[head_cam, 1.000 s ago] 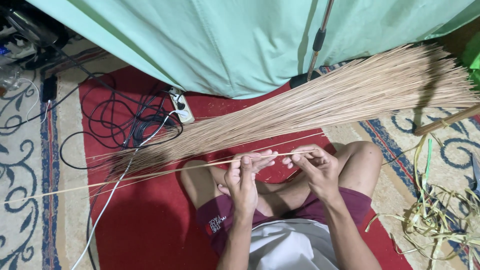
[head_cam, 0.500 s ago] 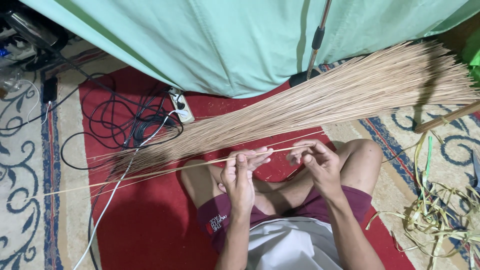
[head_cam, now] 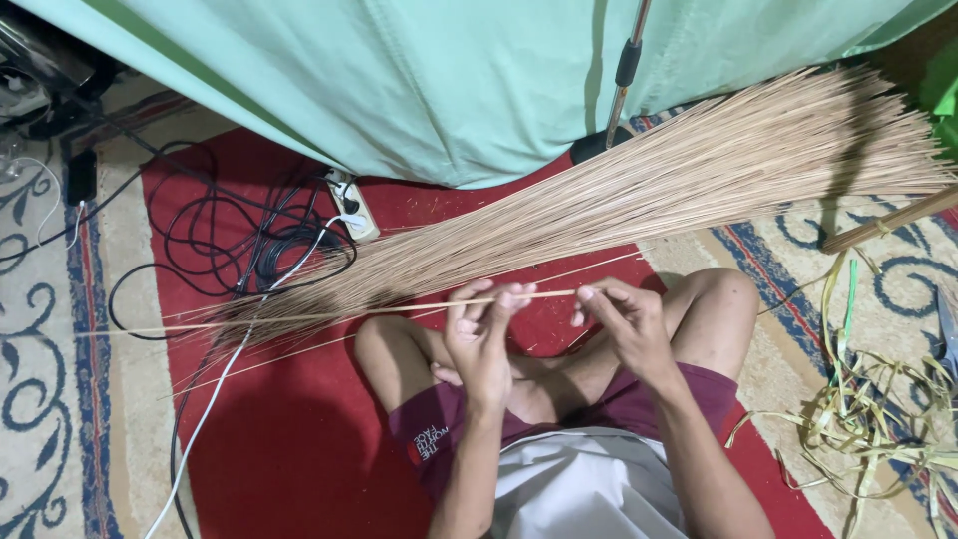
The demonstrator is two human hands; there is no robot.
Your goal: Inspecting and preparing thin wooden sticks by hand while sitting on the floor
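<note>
Stick [head_cam: 419, 304], thin and pale, runs nearly level across the head view, pinched at its right end between both hands above the person's crossed legs. Left hand [head_cam: 484, 334] has its grip closed on the stick with fingertips and thumb; right hand [head_cam: 624, 321] likewise has its grip closed on the stick's end just beside it. The stick's far end reaches left over the red carpet [head_cam: 279, 429], in front of the bundle of sticks [head_cam: 639, 195] that fans out from lower left to upper right across the floor.

The person sits on the floor in maroon shorts and a white shirt. The red carpet is bordered by a cream rug with blue scrollwork [head_cam: 50, 399] on the left and a similar patterned rug on the right. Black cables [head_cam: 230, 230] coil on the red carpet near a white power strip [head_cam: 351, 208], and a white cable [head_cam: 215, 399] trails toward the bottom edge. A pale green cloth [head_cam: 449, 70] hangs across the top, with a stand pole [head_cam: 624, 70] in front of it. Yellowish leaf strips [head_cam: 868, 419] lie tangled at the right.
</note>
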